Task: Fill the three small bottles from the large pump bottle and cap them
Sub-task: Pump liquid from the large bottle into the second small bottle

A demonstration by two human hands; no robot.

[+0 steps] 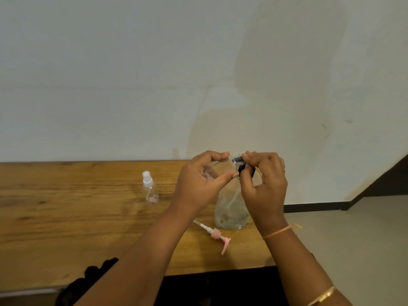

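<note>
Head view: the left hand [198, 184] curls thumb and fingers round a clear small bottle [217, 170] held on its side above the table [66, 217]. At its 3 o'clock end, the right hand [265, 186] pinches a black cap [239, 163] at the neck. Below them the large bottle [231, 208] stands uncapped. Its pink pump [215, 234] lies at 7 o'clock of it, and a white-capped bottle [150, 191] stands at 9 o'clock.

Single head-worn view, facing forward and down, hands close
</note>
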